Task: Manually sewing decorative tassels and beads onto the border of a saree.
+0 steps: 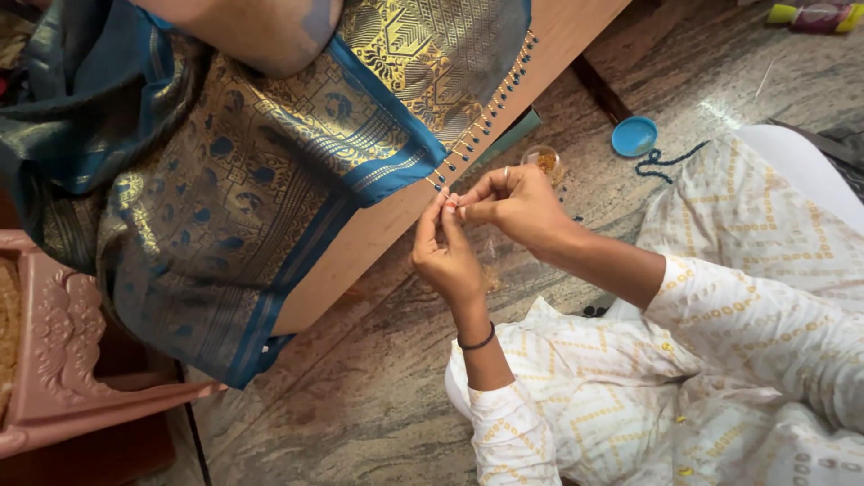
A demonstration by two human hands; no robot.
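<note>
Speckled stone floor lies under both hands. Left hand (445, 256) and right hand (515, 205) pinch closed at the blue-and-gold silk cloth's beaded edge (481, 126), which runs diagonally up and away from them, touching their fingertips.

We can't make out what the fingertips (453, 209) pinch, too small. Pink chair (54, 360) cut off at left edge; small cup (543, 159) half hidden behind the right hand (515, 205).
</note>
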